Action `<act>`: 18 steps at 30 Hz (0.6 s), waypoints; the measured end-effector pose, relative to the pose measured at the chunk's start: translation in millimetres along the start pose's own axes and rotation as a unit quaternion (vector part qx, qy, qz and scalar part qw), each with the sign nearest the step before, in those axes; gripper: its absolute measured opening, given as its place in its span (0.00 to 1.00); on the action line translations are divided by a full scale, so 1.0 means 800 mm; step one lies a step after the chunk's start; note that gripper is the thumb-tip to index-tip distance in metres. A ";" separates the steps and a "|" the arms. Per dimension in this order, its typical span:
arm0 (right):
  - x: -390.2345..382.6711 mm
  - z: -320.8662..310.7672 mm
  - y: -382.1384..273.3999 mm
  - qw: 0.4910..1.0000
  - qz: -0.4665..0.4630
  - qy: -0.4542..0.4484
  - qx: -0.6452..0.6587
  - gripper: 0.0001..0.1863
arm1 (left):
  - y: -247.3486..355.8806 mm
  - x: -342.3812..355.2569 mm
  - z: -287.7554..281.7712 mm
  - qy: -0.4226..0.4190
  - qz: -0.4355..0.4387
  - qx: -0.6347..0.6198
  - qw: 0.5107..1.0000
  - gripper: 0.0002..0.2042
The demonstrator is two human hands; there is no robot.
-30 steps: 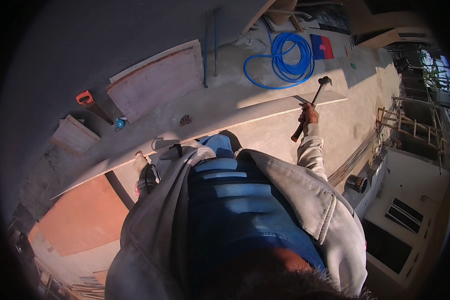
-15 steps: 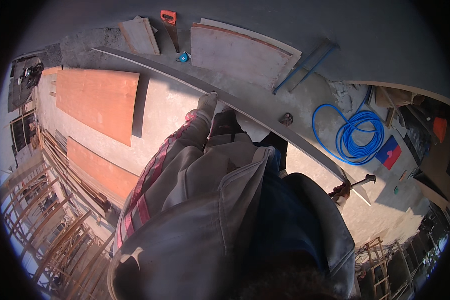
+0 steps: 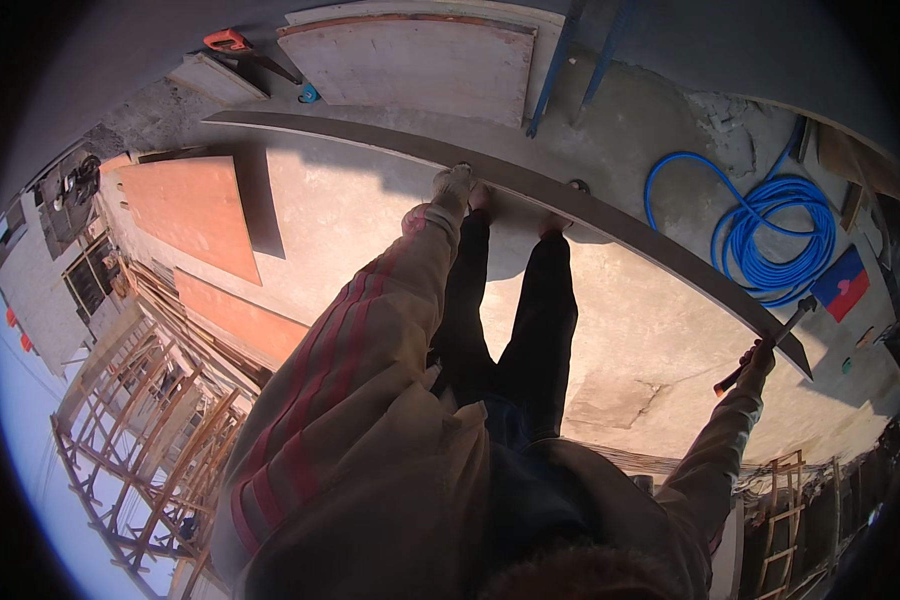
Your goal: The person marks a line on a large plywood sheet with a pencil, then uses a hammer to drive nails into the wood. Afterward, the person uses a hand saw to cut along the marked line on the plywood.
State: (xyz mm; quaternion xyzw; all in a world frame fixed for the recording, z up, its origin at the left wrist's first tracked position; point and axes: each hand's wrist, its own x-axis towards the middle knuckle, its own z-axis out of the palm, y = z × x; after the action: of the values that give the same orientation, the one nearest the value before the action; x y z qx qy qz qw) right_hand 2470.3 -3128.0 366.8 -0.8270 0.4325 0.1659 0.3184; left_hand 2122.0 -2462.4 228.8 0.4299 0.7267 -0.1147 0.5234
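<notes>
Right hand closed tight around hammer, close to right end of long grey board. Gloved left hand resting on board's middle; grip unclear. Beyond board: blue hose coil, plywood sheet.

The single head view looks steeply down from above the person's own body, with a fisheye bend toward the rim. It faces the long grey plank lying across a concrete floor well below the lens. The torso and legs fill the centre, nearer than the plank. Beyond the plank lies a coiled blue hose; scaffolding shows on its near side, left.
</notes>
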 end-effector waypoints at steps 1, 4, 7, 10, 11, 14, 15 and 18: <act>0.031 0.013 0.006 1.000 0.002 0.002 -0.013 0.20 | -0.003 0.022 0.028 0.004 -0.010 0.005 1.000 0.21; 0.096 0.076 0.021 0.996 -0.018 -0.010 -0.084 0.19 | -0.013 0.077 0.095 0.039 -0.017 -0.007 0.999 0.23; 0.132 0.162 0.031 0.952 -0.098 -0.054 -0.284 0.21 | -0.048 0.126 0.143 0.056 -0.014 -0.040 0.998 0.25; 0.143 0.199 0.053 0.841 -0.342 0.027 -0.419 0.25 | -0.075 0.186 0.213 0.080 -0.005 0.034 0.996 0.28; 0.119 0.252 0.064 0.791 -0.441 0.042 -0.422 0.26 | -0.087 0.215 0.205 0.091 0.020 0.079 0.993 0.28; 0.026 0.333 0.089 0.795 -0.385 -0.049 -0.467 0.26 | -0.129 0.302 0.186 0.113 0.086 0.202 0.969 0.30; -0.018 0.353 0.098 0.840 -0.353 -0.098 -0.400 0.24 | -0.139 0.321 0.176 0.118 0.102 0.245 0.957 0.30; -0.140 0.351 0.128 0.919 -0.208 -0.131 -0.307 0.20 | -0.113 0.283 0.267 0.089 0.020 0.136 0.987 0.29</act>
State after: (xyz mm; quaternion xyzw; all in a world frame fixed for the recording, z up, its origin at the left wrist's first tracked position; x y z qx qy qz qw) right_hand 2322.5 -2915.2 180.6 -0.9262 0.1333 0.3278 0.1297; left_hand 2177.4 -2534.3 -82.3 0.5196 0.7396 -0.1634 0.3954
